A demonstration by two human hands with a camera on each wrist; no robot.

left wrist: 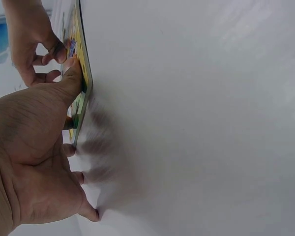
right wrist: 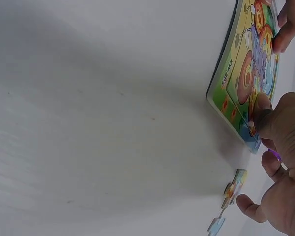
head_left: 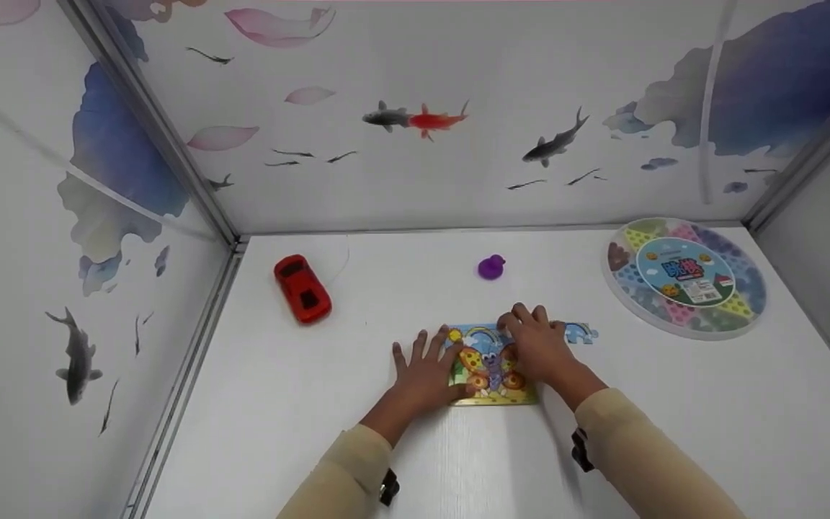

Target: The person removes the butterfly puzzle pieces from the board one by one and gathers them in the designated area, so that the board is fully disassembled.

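Observation:
A butterfly jigsaw puzzle in a flat board lies on the white table, with both hands on it. My left hand rests on its left side, fingers spread and thumb on the picture; in the left wrist view the outer fingers of this left hand reach past the board. At the upper right, my right hand has bent fingers, its thumb on the puzzle near the edge in the right wrist view. Whether a separate piece lies beneath those fingers is hidden. Loose puzzle pieces lie just right of the right hand.
A red toy car stands at the back left. Behind the puzzle sits a small purple duck. A round, clear-edged game box lies at the back right. Printed panels wall the table's back and sides.

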